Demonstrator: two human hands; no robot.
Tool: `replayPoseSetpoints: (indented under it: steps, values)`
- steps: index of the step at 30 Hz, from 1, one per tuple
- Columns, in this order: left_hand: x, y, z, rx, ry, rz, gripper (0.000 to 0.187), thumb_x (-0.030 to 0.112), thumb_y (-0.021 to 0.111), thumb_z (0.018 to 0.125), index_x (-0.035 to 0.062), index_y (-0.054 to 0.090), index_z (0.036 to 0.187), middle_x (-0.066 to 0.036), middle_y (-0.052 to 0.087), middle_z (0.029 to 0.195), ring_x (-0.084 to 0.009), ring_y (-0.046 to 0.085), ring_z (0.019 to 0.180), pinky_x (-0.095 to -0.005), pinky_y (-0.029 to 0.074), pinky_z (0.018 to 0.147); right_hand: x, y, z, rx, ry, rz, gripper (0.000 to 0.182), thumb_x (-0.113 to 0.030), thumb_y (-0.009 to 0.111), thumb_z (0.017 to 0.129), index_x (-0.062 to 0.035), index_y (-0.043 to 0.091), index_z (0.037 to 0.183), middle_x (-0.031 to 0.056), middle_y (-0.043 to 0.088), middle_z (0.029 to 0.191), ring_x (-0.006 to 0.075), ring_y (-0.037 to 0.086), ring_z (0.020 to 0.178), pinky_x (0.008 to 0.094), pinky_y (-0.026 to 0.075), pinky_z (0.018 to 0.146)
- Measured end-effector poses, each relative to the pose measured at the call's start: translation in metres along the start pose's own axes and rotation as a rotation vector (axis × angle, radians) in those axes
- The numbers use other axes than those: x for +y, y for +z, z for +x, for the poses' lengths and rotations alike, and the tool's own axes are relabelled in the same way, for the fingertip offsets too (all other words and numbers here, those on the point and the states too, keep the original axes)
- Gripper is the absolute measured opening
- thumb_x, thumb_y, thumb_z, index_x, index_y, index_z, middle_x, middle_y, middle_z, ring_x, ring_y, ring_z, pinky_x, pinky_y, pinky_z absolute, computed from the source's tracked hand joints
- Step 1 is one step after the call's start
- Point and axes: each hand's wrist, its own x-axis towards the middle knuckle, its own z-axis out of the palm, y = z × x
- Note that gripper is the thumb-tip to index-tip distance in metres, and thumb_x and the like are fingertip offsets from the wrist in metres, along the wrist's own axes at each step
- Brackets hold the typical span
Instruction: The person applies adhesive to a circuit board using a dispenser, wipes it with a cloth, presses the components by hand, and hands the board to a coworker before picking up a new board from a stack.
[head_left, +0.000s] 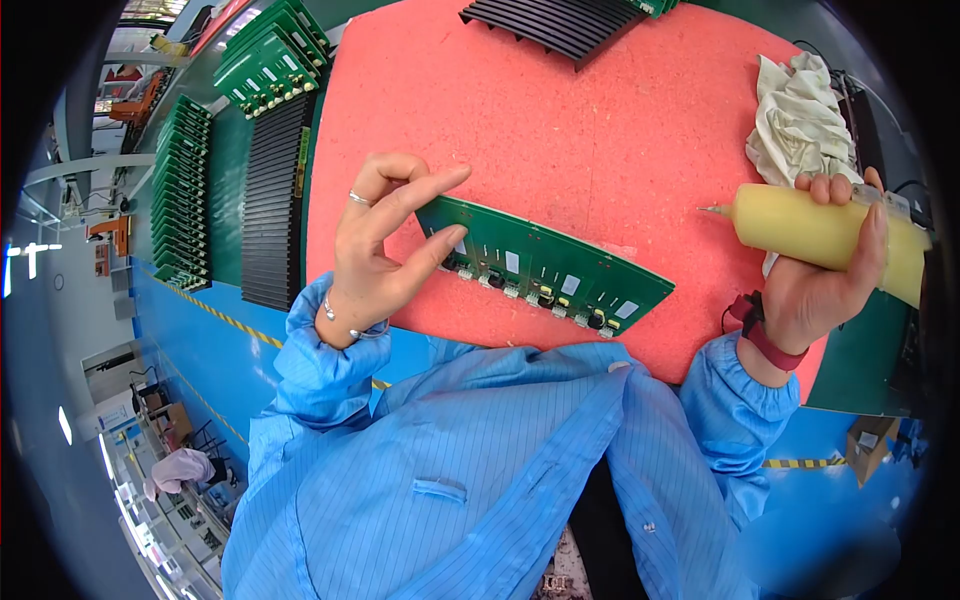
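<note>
My left hand [385, 240] pinches the left end of a green circuit board [545, 262] between thumb and fingers. The board is tilted up over the pink mat [560, 130], with white connectors and small components along its lower edge. On the right, my right hand [825, 280] is wrapped round a squeeze bottle [800, 222] of pale yellow material. Its thin metal tip points left, apart from the board. A red strap is around my right wrist.
A crumpled white cloth [800, 120] lies at the mat's right edge. Black slotted racks stand at the top [555, 25] and left [272, 200]. Several upright green boards [180, 195] fill the far left, with more boards [268, 62] above. A cardboard box [870, 445] is on the floor.
</note>
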Motion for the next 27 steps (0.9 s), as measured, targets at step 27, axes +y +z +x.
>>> replayPoseSetpoints:
  steps: [27]
  values:
    - [0.013, 0.065, -0.034, -0.090, 0.487, 0.559, 0.032, 0.020, 0.075, 0.075, 0.0099, 0.072, 0.105, -0.002, 0.065, 0.093, -0.0185, 0.061, 0.089, -0.0337, 0.046, 0.077, 0.003, -0.007, 0.003, -0.037, 0.013, -0.020, 0.043, -0.026, 0.049, 0.095, 0.0029, 0.042, 0.126, 0.0110, 0.051, 0.091, 0.0205, 0.050, 0.088, 0.0415, 0.041, 0.094]
